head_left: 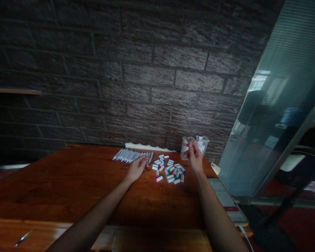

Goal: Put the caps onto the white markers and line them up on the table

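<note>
A row of capless white markers (128,155) lies side by side on the table, tips toward me. My left hand (137,169) rests at the right end of this row, its fingers curled; what they hold, if anything, is hidden. To its right is a loose scatter of short white marker caps (170,178) with coloured ends. My right hand (195,158) is raised in front of the clear plastic container (202,141), thumb and fingers pinched together. Whatever sits in that pinch is too small and dim to name.
The wooden table (68,189) stands against a dark brick wall (160,77). A white scalloped strip (147,147) lies along the wall. At the right edge is a tablet-like device (227,201) with a cable (245,236). Beyond it is a glass partition (252,147).
</note>
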Available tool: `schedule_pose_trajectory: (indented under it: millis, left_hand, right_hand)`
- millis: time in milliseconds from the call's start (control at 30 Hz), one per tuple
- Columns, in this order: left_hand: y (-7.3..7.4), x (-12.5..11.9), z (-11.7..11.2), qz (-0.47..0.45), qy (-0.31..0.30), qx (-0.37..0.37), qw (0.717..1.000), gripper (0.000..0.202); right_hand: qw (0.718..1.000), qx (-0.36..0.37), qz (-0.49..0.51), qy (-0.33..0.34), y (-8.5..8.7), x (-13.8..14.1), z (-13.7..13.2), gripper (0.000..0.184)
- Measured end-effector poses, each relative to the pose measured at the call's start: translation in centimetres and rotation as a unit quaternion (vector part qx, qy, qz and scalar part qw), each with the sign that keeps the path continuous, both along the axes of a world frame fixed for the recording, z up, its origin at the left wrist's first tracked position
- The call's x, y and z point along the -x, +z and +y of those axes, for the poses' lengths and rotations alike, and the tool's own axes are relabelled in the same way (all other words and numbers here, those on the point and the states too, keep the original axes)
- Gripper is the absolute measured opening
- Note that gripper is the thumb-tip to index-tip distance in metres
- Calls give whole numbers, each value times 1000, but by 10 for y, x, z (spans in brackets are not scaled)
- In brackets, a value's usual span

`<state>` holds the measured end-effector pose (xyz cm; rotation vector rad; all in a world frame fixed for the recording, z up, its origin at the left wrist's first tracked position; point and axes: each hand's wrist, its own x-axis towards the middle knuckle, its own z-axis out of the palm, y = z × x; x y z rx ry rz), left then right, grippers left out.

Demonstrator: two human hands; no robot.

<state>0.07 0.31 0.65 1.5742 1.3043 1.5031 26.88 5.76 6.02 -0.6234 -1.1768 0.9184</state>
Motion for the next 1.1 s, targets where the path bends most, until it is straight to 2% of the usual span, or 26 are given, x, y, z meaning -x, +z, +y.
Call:
schedule_pose_trajectory:
  millis: [200, 367, 467, 567, 633, 700, 767, 833, 900, 1000, 1100]
  left_hand:
    - [1, -2, -3, 4, -8, -5, 1000, 35]
    - [-1, 0, -3, 13, -6, -7, 1000, 37]
    - [-1, 0, -2, 34, -1, 1, 999, 37]
    - [-3, 1, 0, 53, 0, 4, 999, 36]
    - [-4, 1, 1, 68, -3, -4, 998, 35]
    - [-5, 1, 1, 88, -5, -13, 996, 34]
    - [-5, 1, 1, 109, -3, -19, 994, 32]
    - [-5, 2, 0, 130, -1, -26, 991, 31]
    - [-4, 2, -1, 147, 0, -34, 989, 31]
    - [-6, 3, 0, 184, 9, -36, 982, 28]
    - [-10, 4, 2, 251, 45, -22, 967, 24]
  right_hand:
    - [998, -12, 25, 48, 12, 0, 23, 58]
    - [999, 4, 8, 36, 26, -11, 47, 58]
    - [1000, 20, -19, -9, 17, -15, 46, 53]
    - [993, 22, -94, -65, -12, -6, 26, 46]
    - [977, 4, -185, -104, -33, 7, 7, 45]
    - [950, -37, -298, -88, -49, 23, -11, 44]
    - [918, -84, -383, -62, -56, 36, -21, 38]
    - [894, -108, -428, -70, -58, 42, -23, 30]
    - [875, -103, -461, -102, -58, 38, -19, 23]
    - [836, -57, -525, -149, -62, 22, -9, 17]
    - [815, -13, -564, -133, -68, 8, -2, 18]
